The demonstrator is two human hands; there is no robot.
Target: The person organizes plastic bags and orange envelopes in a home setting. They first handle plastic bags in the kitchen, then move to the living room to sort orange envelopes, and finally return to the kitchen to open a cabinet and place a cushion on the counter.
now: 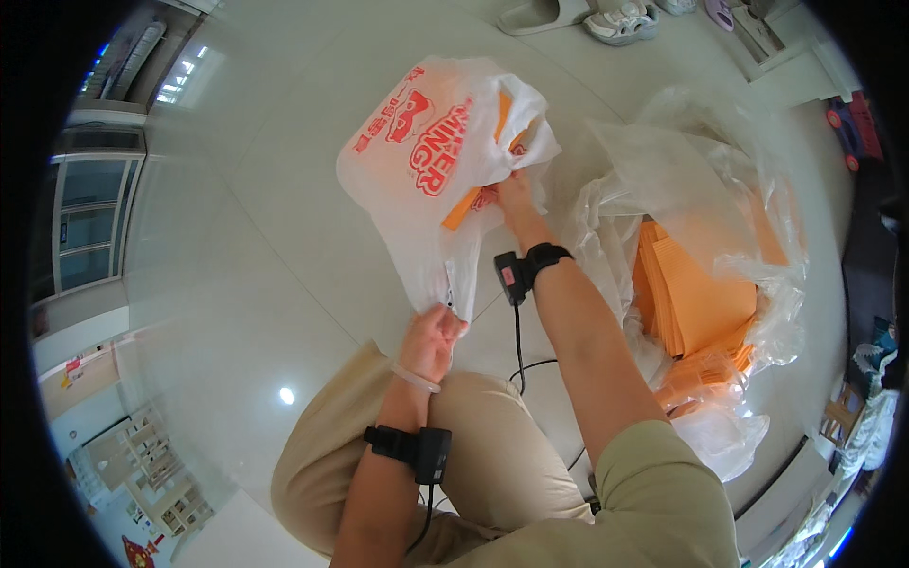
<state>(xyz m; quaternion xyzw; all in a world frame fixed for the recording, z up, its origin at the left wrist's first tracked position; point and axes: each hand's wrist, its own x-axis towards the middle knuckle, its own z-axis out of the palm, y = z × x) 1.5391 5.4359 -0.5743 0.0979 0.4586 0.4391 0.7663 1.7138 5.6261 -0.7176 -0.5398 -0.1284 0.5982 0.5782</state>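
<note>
A white translucent plastic carrier bag (383, 174) with red lettering and a red cartoon print spreads out before me over the floor. My left hand (432, 337) is closed on its gathered lower end, near my knee. At the bag's right side, my right hand (517, 195) reaches into the crumpled opening. White folds cover its fingers, so what they hold is hidden. Orange flat pieces (461, 209) show in the opening on both sides of that hand. Both forearms carry black strapped devices with cables, and a pale bracelet (415, 378) circles my left wrist.
On the right, a large clear plastic bag (682, 163) lies open around a stack of orange flat sheets (699, 291). A thin black cable (518, 341) runs beside my knee. Shoes (621, 25) stand at the top edge, and a toy vehicle (852, 131) is at far right.
</note>
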